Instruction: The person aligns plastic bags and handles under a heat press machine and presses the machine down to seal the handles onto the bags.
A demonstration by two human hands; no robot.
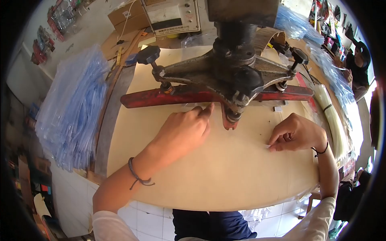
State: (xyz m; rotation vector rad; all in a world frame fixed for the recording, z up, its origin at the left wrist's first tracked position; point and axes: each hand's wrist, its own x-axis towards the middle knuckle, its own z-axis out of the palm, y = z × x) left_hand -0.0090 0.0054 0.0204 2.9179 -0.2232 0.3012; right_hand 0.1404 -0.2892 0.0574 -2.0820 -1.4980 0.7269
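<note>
My left hand (pixel 189 125) is at the front edge of the red bar (pixel 181 96) under the black press head (pixel 237 68). Its index finger points up beside the bar's middle, and whatever its fingers may pinch is hidden. To the right, my right hand (pixel 295 134) is closed over the tan work surface (pixel 209 172), pinching a small white piece (pixel 268 146) between thumb and fingertips. A small light block (pixel 277 109) lies near the bar, above my right hand.
Clear bluish plastic sheets (pixel 72 108) are stacked at the left. A control box (pixel 173 16) and a cardboard box (pixel 125 18) stand behind. Pale strips tied in a bundle (pixel 331 116) lie at the right, beside more plastic. Another person (pixel 358 64) is at the far right.
</note>
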